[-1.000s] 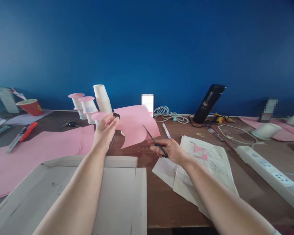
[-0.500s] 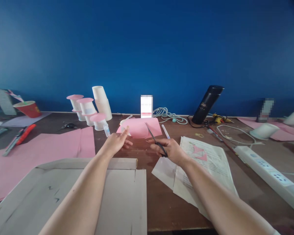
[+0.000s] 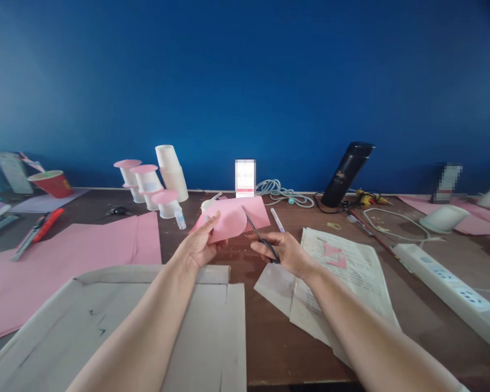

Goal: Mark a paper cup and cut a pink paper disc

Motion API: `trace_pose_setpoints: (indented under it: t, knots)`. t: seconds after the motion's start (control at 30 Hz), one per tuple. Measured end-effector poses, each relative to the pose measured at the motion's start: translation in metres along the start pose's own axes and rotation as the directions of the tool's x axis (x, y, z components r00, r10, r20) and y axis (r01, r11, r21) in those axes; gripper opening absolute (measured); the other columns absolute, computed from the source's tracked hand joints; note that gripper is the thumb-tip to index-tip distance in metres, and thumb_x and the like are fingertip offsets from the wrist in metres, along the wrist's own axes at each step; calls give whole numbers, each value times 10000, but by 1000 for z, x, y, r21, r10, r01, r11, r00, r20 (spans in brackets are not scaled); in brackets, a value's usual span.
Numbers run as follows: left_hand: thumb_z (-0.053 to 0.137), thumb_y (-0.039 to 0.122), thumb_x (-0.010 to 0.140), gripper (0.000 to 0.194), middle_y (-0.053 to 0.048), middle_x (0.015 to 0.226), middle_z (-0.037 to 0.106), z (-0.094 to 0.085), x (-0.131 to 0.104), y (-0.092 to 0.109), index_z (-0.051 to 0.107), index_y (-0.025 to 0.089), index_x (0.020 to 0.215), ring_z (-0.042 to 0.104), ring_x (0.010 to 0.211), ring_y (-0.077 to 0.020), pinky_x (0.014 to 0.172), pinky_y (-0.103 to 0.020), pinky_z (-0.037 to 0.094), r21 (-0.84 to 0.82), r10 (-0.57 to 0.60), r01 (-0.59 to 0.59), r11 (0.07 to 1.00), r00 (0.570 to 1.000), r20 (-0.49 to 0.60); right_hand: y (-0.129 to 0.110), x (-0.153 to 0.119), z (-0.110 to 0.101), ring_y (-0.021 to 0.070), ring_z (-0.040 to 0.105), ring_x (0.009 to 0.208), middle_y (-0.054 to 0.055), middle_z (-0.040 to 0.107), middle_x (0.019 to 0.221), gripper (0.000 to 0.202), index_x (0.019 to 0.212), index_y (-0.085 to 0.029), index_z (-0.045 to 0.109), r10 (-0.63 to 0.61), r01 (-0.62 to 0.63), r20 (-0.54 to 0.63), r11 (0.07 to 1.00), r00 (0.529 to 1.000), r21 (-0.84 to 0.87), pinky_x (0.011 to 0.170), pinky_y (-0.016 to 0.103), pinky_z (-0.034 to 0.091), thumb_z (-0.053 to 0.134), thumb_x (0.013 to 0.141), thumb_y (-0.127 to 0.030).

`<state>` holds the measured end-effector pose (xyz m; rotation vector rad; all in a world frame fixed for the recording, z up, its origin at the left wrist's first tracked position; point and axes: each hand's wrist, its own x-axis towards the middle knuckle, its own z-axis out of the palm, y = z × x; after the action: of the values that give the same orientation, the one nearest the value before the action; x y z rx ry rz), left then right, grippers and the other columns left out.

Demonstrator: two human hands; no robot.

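Along the far side of our desk, from left to right, we have a drinking cup, a cluster of cups topped with discs, a cup stack, a small screen, a cable and a flask, with the wall behind. Near left lies a tray; beyond it, sheets with a knife partly over them. On the right are pages bearing scraps, left of a power strip. Between both sides, our left hand holds a piece of paper, left of the scissors in our right hand.

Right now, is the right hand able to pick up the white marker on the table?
Probably not: the way to the white marker looks free, but the right hand holds the scissors.
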<state>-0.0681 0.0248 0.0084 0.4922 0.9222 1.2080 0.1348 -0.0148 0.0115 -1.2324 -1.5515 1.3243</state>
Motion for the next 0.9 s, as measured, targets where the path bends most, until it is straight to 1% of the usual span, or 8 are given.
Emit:
trace_pose_setpoints:
  t: [0.13, 0.3, 0.43, 0.53, 0.6, 0.7, 0.8, 0.9]
  knots:
    - [862, 257, 562, 434, -8, 915, 679, 0, 1, -2, 616, 243, 919, 632, 696, -142, 477, -231, 467, -73, -58, 55, 996, 997, -41, 6, 2, 0, 89, 455, 530, -29, 512, 546, 491, 1053, -138, 711, 1, 0, 28, 999, 1000, -43, 504, 232, 348, 733, 711, -490]
    - [870, 228, 544, 453, -25, 881, 688, -3, 4, -5, 639, 196, 933, 625, 643, -121, 439, -201, 443, -47, -102, 99, 994, 992, -75, 12, 4, 1, 81, 438, 516, -35, 499, 550, 484, 1058, -151, 712, -2, 4, 56, 1000, 998, -24, 491, 224, 334, 726, 716, -495]
    - [864, 223, 550, 438, -7, 847, 690, -4, 7, -9, 639, 184, 924, 633, 645, -106, 423, -176, 422, 24, -52, 54, 998, 996, -70, 9, 4, 2, 85, 438, 517, -26, 524, 566, 508, 1052, -138, 710, 10, -10, 77, 1000, 997, -6, 501, 231, 361, 728, 705, -508]
    - [862, 223, 551, 449, -8, 826, 697, -3, 6, -10, 628, 183, 933, 646, 644, -115, 424, -172, 430, 71, -9, 15, 997, 997, -77, 10, 5, 1, 89, 460, 537, -11, 557, 600, 467, 1038, -145, 717, -16, 20, 98, 999, 995, -40, 504, 229, 366, 712, 731, -497]
    - [861, 214, 548, 445, -23, 795, 701, -3, 5, -9, 623, 176, 921, 654, 637, -135, 424, -180, 440, 92, 8, -3, 996, 998, -58, 12, 6, -1, 91, 475, 548, -1, 582, 631, 445, 1035, -155, 718, -24, 30, 109, 998, 994, -52, 505, 226, 371, 704, 743, -491]
    - [866, 209, 537, 463, -37, 775, 707, -3, 2, -7, 612, 183, 923, 664, 638, -158, 422, -188, 450, 103, 33, -32, 994, 999, -9, 15, 7, -3, 87, 483, 550, 14, 620, 680, 447, 1040, -162, 716, -2, 8, 106, 998, 994, -60, 510, 226, 380, 709, 738, -491]
    - [867, 234, 543, 478, -36, 806, 716, -4, 1, -6, 599, 204, 938, 673, 664, -164, 439, -193, 473, 100, 15, -15, 995, 1000, -1, 13, 5, -4, 83, 478, 545, 9, 613, 663, 455, 1040, -159, 716, 27, -21, 103, 998, 994, -61, 510, 223, 378, 723, 726, -487]
    - [857, 261, 565, 469, -34, 833, 722, -5, 1, -5, 593, 218, 951, 682, 698, -178, 471, -223, 508, 74, 7, -5, 997, 999, -38, 8, 3, -4, 82, 472, 546, -8, 576, 620, 447, 1024, -154, 721, 37, -32, 112, 998, 993, -46, 511, 221, 375, 735, 716, -477]
